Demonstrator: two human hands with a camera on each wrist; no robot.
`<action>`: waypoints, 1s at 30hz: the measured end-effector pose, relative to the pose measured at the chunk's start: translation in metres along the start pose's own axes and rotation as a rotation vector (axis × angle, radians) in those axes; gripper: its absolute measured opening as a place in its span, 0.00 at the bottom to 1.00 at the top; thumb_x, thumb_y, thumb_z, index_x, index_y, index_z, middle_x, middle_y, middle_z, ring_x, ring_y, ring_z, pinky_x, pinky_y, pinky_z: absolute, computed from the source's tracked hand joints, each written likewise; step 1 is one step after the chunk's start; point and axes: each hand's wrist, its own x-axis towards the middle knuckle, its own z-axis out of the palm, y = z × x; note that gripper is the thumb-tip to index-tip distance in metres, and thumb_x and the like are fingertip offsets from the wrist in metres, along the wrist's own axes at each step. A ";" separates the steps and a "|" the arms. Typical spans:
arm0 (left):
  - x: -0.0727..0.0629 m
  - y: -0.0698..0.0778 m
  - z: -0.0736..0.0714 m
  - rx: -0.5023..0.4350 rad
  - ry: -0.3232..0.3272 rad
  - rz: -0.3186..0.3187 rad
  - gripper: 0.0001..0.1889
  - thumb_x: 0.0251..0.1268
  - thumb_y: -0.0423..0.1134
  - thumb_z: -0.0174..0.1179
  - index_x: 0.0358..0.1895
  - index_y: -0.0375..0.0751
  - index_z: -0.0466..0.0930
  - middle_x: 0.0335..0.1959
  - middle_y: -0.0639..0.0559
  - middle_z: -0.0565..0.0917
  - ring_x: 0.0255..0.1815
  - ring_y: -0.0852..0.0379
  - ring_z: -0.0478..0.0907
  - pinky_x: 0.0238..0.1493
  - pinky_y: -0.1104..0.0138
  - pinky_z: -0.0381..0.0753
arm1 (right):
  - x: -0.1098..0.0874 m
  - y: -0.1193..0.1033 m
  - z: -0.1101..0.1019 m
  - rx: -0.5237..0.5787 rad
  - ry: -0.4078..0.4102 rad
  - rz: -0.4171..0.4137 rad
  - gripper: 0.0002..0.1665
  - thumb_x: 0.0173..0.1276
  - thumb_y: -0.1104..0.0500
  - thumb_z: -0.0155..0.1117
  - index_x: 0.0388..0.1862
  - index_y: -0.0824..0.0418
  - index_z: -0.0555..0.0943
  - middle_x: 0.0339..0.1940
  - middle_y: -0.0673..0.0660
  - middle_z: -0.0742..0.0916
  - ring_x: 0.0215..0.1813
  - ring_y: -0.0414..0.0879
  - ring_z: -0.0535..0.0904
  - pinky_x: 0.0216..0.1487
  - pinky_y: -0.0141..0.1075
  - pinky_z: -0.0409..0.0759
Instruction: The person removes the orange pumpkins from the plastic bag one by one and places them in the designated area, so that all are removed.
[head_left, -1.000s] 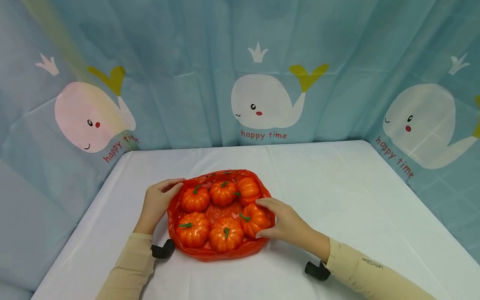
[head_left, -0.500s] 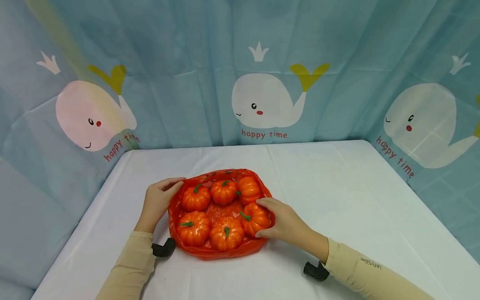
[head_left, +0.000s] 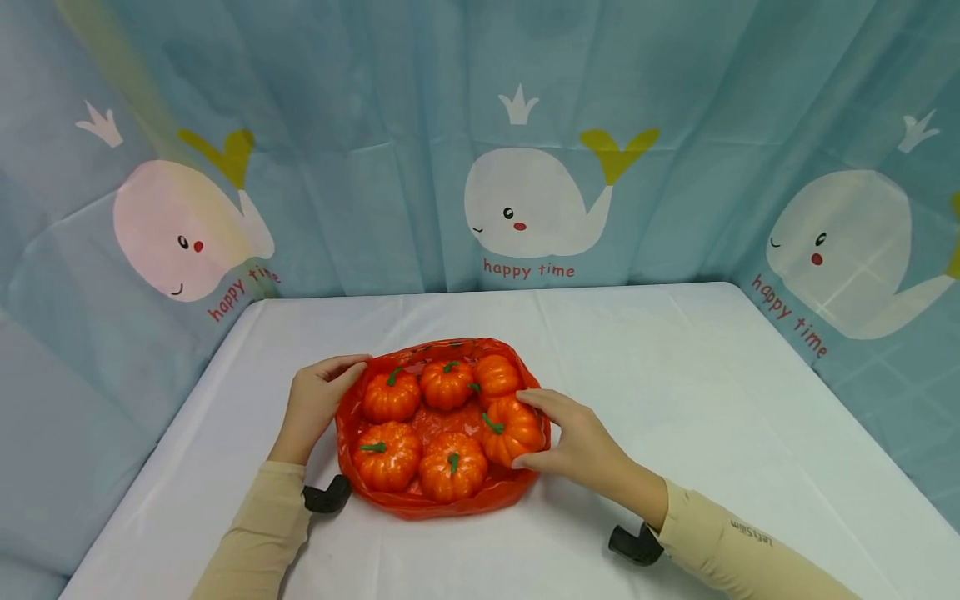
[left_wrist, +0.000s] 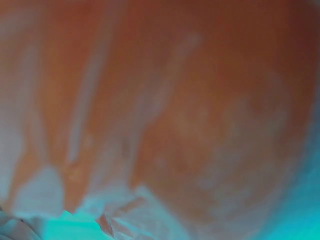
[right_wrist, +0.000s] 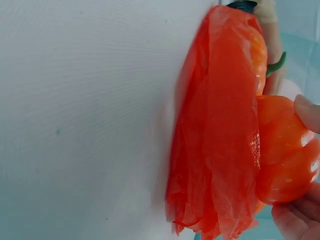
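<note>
A red plastic bag [head_left: 480, 500] lies spread on the table with its mouth open and rim rolled low. Inside sits a ring of several small orange pumpkins [head_left: 453, 467] with green stems. At the bag's far left rim, my left hand [head_left: 318, 400] pinches the plastic between thumb and fingers. My right hand [head_left: 581, 437] grips the rightmost pumpkin [head_left: 512, 429], thumb on its near side and fingers on its far side. The right wrist view has this pumpkin [right_wrist: 285, 150] standing partly above the bag's edge. Blurred red plastic [left_wrist: 150, 100] fills the left wrist view.
A white cloth covers the table [head_left: 675, 375]. Behind it and at both sides hangs a blue curtain [head_left: 360, 167] printed with whales. Black wrist cameras [head_left: 636, 545] jut out below both wrists.
My right hand has raised the rightmost pumpkin slightly, and its stem has tilted and shifted. The left hand and the bag stay in place.
</note>
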 end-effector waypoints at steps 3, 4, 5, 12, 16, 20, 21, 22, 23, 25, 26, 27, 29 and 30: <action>0.000 0.000 0.001 -0.002 0.006 0.007 0.25 0.71 0.58 0.56 0.58 0.44 0.84 0.58 0.44 0.85 0.61 0.51 0.77 0.45 0.86 0.73 | 0.000 0.000 -0.001 0.019 0.011 0.000 0.46 0.47 0.54 0.84 0.66 0.63 0.76 0.65 0.57 0.82 0.64 0.53 0.79 0.59 0.46 0.81; 0.000 0.001 0.001 -0.002 0.006 0.011 0.25 0.71 0.58 0.56 0.58 0.44 0.84 0.58 0.44 0.85 0.61 0.51 0.77 0.46 0.86 0.73 | 0.000 -0.001 -0.002 0.025 0.015 0.001 0.46 0.47 0.54 0.84 0.66 0.62 0.76 0.65 0.57 0.82 0.64 0.53 0.79 0.59 0.46 0.81; 0.000 0.001 0.001 -0.004 0.006 0.012 0.25 0.71 0.57 0.56 0.58 0.43 0.84 0.58 0.44 0.85 0.61 0.51 0.77 0.46 0.86 0.73 | 0.000 -0.001 -0.002 0.030 0.019 0.002 0.46 0.48 0.54 0.84 0.66 0.62 0.76 0.64 0.57 0.82 0.64 0.54 0.79 0.59 0.47 0.81; 0.000 -0.001 0.002 -0.009 0.002 0.010 0.24 0.71 0.57 0.56 0.58 0.44 0.83 0.58 0.45 0.84 0.61 0.51 0.77 0.46 0.86 0.73 | -0.001 -0.001 -0.004 0.047 0.045 -0.003 0.46 0.47 0.53 0.84 0.66 0.63 0.76 0.64 0.57 0.82 0.65 0.54 0.79 0.60 0.47 0.80; -0.001 -0.001 0.001 -0.016 -0.004 0.001 0.25 0.71 0.58 0.56 0.59 0.44 0.83 0.59 0.45 0.84 0.62 0.51 0.77 0.46 0.86 0.74 | -0.001 0.001 -0.005 0.064 0.060 -0.015 0.46 0.47 0.54 0.84 0.66 0.64 0.76 0.63 0.57 0.82 0.65 0.54 0.79 0.60 0.47 0.80; -0.001 -0.001 0.000 -0.026 -0.010 0.001 0.25 0.71 0.58 0.56 0.59 0.44 0.83 0.59 0.45 0.84 0.62 0.51 0.77 0.47 0.86 0.74 | -0.001 0.001 -0.006 0.092 0.072 -0.018 0.45 0.47 0.54 0.84 0.65 0.64 0.76 0.63 0.58 0.82 0.66 0.55 0.78 0.61 0.46 0.79; -0.001 0.000 0.000 -0.027 -0.009 0.002 0.25 0.71 0.58 0.56 0.59 0.44 0.83 0.59 0.45 0.84 0.62 0.51 0.77 0.47 0.86 0.74 | 0.000 0.001 -0.006 0.096 0.075 -0.017 0.45 0.47 0.54 0.83 0.65 0.64 0.76 0.64 0.58 0.82 0.66 0.55 0.78 0.61 0.46 0.79; -0.001 0.000 0.000 -0.027 -0.009 0.003 0.25 0.71 0.58 0.56 0.59 0.44 0.83 0.59 0.45 0.84 0.62 0.52 0.77 0.47 0.86 0.74 | 0.000 0.001 -0.007 0.101 0.077 -0.016 0.45 0.47 0.54 0.83 0.65 0.64 0.76 0.64 0.59 0.82 0.66 0.55 0.78 0.61 0.46 0.79; -0.001 0.000 0.000 -0.028 -0.007 0.005 0.25 0.71 0.58 0.57 0.59 0.44 0.83 0.58 0.45 0.84 0.62 0.52 0.77 0.47 0.86 0.74 | 0.000 0.001 -0.007 0.101 0.080 -0.016 0.46 0.47 0.54 0.83 0.65 0.64 0.76 0.64 0.59 0.82 0.66 0.55 0.78 0.60 0.46 0.79; -0.001 0.001 0.000 -0.026 -0.002 0.006 0.25 0.71 0.58 0.57 0.58 0.44 0.83 0.58 0.45 0.84 0.62 0.52 0.77 0.47 0.86 0.74 | 0.000 0.002 -0.007 0.103 0.087 -0.007 0.46 0.47 0.53 0.83 0.65 0.64 0.76 0.64 0.60 0.81 0.66 0.55 0.78 0.60 0.45 0.79; -0.001 0.001 -0.001 -0.022 0.000 0.005 0.25 0.71 0.58 0.57 0.58 0.44 0.83 0.58 0.45 0.85 0.62 0.52 0.77 0.47 0.86 0.73 | 0.000 0.002 -0.007 0.102 0.090 -0.004 0.46 0.47 0.53 0.83 0.66 0.64 0.76 0.64 0.60 0.81 0.66 0.55 0.78 0.60 0.45 0.79; -0.001 0.002 -0.001 -0.019 0.002 0.003 0.25 0.71 0.58 0.57 0.58 0.44 0.84 0.58 0.45 0.85 0.62 0.52 0.77 0.47 0.86 0.73 | 0.000 0.002 -0.008 0.103 0.095 -0.001 0.46 0.47 0.53 0.83 0.66 0.65 0.76 0.65 0.60 0.81 0.66 0.55 0.78 0.60 0.45 0.79; -0.001 0.002 -0.001 -0.012 0.005 -0.003 0.25 0.71 0.58 0.57 0.58 0.44 0.84 0.58 0.45 0.85 0.62 0.51 0.77 0.48 0.86 0.73 | -0.001 0.003 -0.008 0.096 0.108 0.006 0.47 0.47 0.53 0.83 0.66 0.65 0.76 0.65 0.60 0.81 0.66 0.54 0.78 0.60 0.45 0.79; -0.001 0.002 -0.001 -0.010 0.006 -0.008 0.25 0.71 0.57 0.57 0.58 0.44 0.84 0.58 0.45 0.84 0.62 0.51 0.77 0.48 0.85 0.73 | -0.001 0.003 -0.009 0.096 0.116 0.010 0.47 0.47 0.54 0.83 0.66 0.65 0.76 0.65 0.60 0.81 0.66 0.54 0.78 0.59 0.44 0.80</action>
